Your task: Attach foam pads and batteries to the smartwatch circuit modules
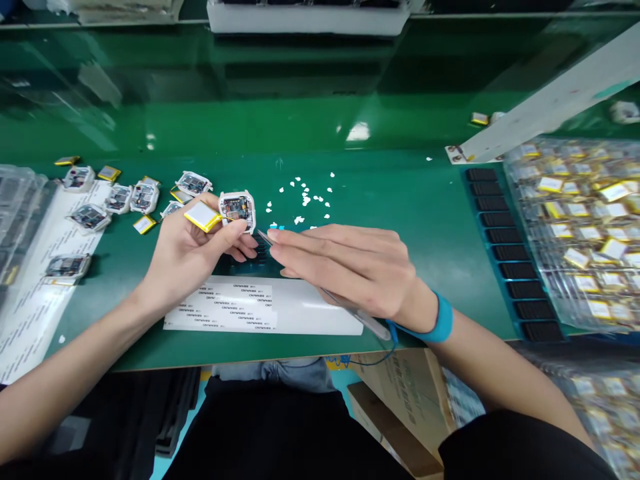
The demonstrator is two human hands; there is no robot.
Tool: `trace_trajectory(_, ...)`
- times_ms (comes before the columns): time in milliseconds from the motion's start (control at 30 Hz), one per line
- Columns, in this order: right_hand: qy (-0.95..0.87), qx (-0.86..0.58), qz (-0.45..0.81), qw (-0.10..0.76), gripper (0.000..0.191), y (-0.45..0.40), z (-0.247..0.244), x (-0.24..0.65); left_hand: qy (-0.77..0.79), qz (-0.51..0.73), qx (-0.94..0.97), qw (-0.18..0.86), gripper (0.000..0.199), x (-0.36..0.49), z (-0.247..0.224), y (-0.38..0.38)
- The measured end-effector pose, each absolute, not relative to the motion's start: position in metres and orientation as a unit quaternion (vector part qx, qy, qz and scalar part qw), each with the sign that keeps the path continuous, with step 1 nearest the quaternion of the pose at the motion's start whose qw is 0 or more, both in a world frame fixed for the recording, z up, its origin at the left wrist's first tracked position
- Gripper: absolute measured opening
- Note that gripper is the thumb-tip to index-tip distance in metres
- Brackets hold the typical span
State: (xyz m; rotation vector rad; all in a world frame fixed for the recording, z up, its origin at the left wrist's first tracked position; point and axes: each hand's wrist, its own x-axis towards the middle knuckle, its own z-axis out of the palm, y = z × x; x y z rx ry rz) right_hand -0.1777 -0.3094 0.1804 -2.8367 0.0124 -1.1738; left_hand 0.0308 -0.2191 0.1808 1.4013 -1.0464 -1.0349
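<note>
My left hand (187,253) grips a white watch case (253,212), its inside with a circuit board turned up. Beside the case, over my left fingers, lies a yellow-edged battery (203,217) with a pale face. Closed around a pair of metal tweezers (370,323) is my right hand (357,263). The tweezer tips point left, close to the lower right corner of the case; whether they touch it I cannot tell. A blue wrist strap (443,320) circles my right wrist. Below the hands lies a white printed adhesive sheet (300,317).
Several watch cases (89,217) and loose batteries (145,224) lie left. Small white pieces (306,197) dot the green bench (400,187). On the right are a row of black pads (507,235), clear trays of batteries (575,230) and a slanted white post (550,87).
</note>
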Motion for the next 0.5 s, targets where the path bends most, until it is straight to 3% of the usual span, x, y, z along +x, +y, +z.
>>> trace_trajectory(100,-0.021,-0.907,-0.42,-0.016,0.021,-0.313,0.17,-0.173,-0.489,-0.339,0.622,0.509,0.02,0.05,0.179,-0.234)
trace_trajectory(200,-0.023,-0.898,-0.437,-0.038,0.018,-0.314,0.165,-0.169,-0.558,-0.121,0.712,0.409,0.015,0.09,0.175,-0.267)
trace_trajectory(300,-0.024,-0.898,-0.437,-0.052,0.017,-0.314,0.165,-0.168,-0.561,-0.089,0.755,0.326,0.015,0.136,0.168,-0.307)
trace_trajectory(500,-0.028,-0.894,-0.444,-0.063,0.018,-0.314,0.168,-0.167,-0.558,-0.055,0.773,0.297,0.029,0.177,0.163,-0.322)
